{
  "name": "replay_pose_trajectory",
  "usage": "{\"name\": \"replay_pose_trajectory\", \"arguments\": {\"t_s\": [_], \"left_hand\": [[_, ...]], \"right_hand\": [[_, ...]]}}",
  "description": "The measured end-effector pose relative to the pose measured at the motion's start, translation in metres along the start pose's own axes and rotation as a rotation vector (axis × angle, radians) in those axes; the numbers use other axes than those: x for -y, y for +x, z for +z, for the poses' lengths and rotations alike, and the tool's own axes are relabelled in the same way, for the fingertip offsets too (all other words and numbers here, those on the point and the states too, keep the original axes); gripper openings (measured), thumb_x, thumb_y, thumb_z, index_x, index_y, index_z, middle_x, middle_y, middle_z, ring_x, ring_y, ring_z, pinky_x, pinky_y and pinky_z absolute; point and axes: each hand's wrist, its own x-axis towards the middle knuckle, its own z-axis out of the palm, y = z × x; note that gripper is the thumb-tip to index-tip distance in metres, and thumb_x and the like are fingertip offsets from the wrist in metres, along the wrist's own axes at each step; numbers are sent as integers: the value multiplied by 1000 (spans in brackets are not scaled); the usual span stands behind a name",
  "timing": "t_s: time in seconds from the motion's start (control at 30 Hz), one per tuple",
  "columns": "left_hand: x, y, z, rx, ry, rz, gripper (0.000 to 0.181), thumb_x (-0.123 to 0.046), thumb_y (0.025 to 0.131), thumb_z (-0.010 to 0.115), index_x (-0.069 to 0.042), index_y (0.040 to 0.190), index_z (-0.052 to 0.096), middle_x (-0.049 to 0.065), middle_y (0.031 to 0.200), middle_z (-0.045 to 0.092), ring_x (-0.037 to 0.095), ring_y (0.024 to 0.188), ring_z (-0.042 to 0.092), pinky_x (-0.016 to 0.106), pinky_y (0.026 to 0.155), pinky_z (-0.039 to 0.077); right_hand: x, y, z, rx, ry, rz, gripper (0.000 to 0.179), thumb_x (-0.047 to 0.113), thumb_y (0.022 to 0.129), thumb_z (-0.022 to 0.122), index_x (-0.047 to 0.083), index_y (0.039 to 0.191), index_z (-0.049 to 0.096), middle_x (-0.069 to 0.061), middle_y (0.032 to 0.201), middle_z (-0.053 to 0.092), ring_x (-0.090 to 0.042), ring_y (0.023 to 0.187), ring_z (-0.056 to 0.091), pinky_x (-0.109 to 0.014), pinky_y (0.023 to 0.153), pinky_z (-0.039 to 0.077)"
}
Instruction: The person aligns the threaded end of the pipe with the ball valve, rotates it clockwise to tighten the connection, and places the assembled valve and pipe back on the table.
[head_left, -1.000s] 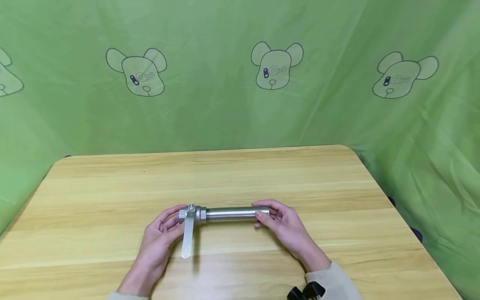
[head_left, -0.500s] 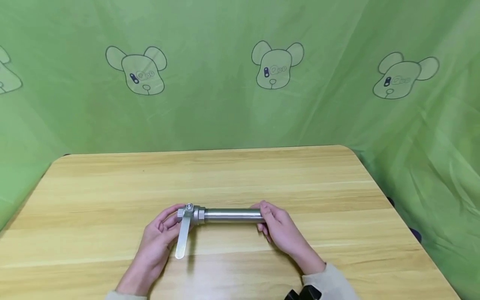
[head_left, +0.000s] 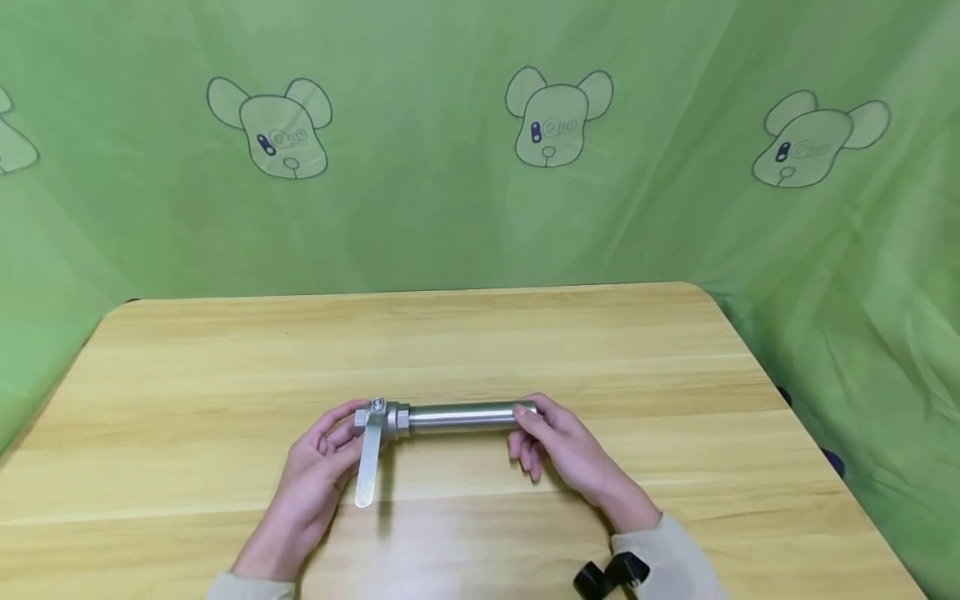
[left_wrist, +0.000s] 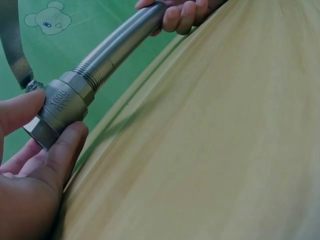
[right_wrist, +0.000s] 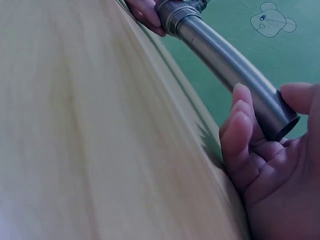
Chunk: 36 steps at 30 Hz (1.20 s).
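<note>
A steel ball valve (left_wrist: 62, 102) with a long flat lever handle (head_left: 367, 471) is joined to a straight steel pipe (head_left: 465, 417). Threads show on the pipe where it enters the valve's hex end. My left hand (head_left: 318, 479) grips the valve body between thumb and fingers, at the left. The lever points toward me. At the pipe's far right end, my right hand (head_left: 573, 446) holds it, thumb on top and fingers curled beneath. In the right wrist view the pipe's open end sits by the palm. Pipe and valve lie level, held above the table.
The wood-grain table (head_left: 225, 358) has rounded far corners. Green cloth (head_left: 420, 208) printed with bear heads hangs behind it and along both sides. A black device (head_left: 611, 575) is strapped at the right sleeve.
My right hand has turned about the pipe's end, its thumb moving forward and then back, fingers shifting under it. The lever swung slightly left. My left hand keeps its grip on the valve.
</note>
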Motion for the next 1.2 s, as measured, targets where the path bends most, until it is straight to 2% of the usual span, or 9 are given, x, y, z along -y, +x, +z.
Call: {"name": "replay_pose_trajectory", "arguments": {"t_s": [0.1,0.2,0.27,0.37,0.43,0.57,0.83,1.0,1.2], "left_hand": [[0,0,0,12,-7,11,56,3,97,70,-4,150,51,-7,128,79,13,117,75,27,106,63],[0,-1,0,21,-32,19,55,6,98,67,-2,150,50,-7,126,79,13,118,75,30,107,63],[0,-2,0,25,-46,21,55,6,99,65,-1,151,48,-7,125,79,12,117,75,30,108,63],[0,-1,1,18,-45,16,55,5,99,66,-1,151,48,-7,125,79,12,117,75,30,108,63],[0,0,0,20,-32,16,57,4,99,67,-1,152,48,-8,125,79,12,116,75,30,107,63],[-1,0,1,17,-21,25,57,5,98,67,0,151,49,-6,127,79,13,116,76,29,106,63],[-2,-1,2,3,-36,14,56,4,99,66,0,152,47,-7,126,79,13,113,77,30,107,63],[-3,-1,1,13,-40,10,57,4,100,65,0,153,46,-8,127,78,12,114,76,30,108,62],[-2,-1,-1,16,-42,9,56,3,100,66,-1,153,46,-7,127,79,12,114,76,30,108,63]], "right_hand": [[2,0,5,-95,-25,52,48,41,116,46,-5,114,57,-6,73,65,-12,57,57,-25,49,56],[2,-1,14,-247,-69,82,48,45,114,51,0,105,65,-3,68,59,-12,55,51,-22,49,50],[2,-1,18,-338,-128,63,43,44,113,55,5,106,72,-2,77,63,-11,65,53,-21,57,49],[2,-1,21,-409,-185,34,34,40,112,59,10,112,76,-3,86,61,-12,74,53,-21,66,46],[2,0,22,-419,-157,21,30,36,111,62,9,116,73,-2,85,61,-11,72,53,-20,63,46],[2,1,22,-402,-43,16,28,30,111,63,2,111,64,-1,70,49,-10,51,43,-20,46,39],[3,-2,13,-306,76,-33,23,10,104,61,-5,121,61,-8,81,62,-13,64,57,-24,51,54],[2,-1,9,-282,103,1,23,18,108,63,-5,111,62,-3,73,64,-11,58,57,-22,49,53],[1,2,12,-356,47,53,29,28,109,66,-1,108,71,-7,75,69,-15,62,63,-24,54,59]]}}
